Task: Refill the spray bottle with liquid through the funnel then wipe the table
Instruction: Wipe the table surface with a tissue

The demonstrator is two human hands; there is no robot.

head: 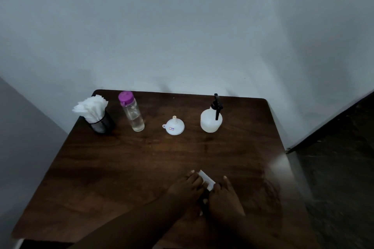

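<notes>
A white spray bottle (211, 120) with a black trigger head stands at the back right of the dark wooden table (121, 168). A white funnel (174, 126) lies mouth down beside it. A clear bottle (132, 113) with a purple cap holds some clear liquid. Near the front edge, my left hand (187, 188) and my right hand (225, 198) lie side by side on a small white folded tissue (207, 180). Fingers of both hands rest flat on it, and most of the tissue is hidden beneath them.
A black mesh holder (101, 123) stuffed with white tissues (91, 107) stands at the back left corner. A pale wall rises right behind the table. Dark floor lies to the right of the table's edge.
</notes>
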